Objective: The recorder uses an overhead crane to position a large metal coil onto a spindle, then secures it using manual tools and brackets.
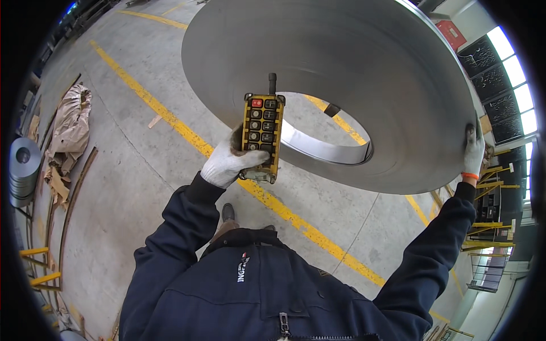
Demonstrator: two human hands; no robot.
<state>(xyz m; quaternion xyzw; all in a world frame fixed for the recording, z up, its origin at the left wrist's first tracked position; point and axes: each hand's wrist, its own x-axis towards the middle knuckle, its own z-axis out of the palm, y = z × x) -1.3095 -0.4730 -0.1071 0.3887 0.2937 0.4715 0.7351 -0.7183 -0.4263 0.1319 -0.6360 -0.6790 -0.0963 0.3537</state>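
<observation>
I wear a navy jacket (216, 295) with black cuffs (203, 190) and metal zip (284, 324), smudged white gloves (220, 166), orange band (470, 175) below my right hand (473, 150).

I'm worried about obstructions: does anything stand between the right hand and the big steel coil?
Nothing visible besides the glove: the right hand rests against the steel coil near its outer edge. The yellow remote is in the left hand.

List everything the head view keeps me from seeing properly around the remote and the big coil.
All in the head view:
- Most fingers of the left hand: hidden behind the yellow remote.
- Top of the big metal coil: cut off by the picture's upper edge.
- Most of the legs: hidden by the dark jacket.
</observation>
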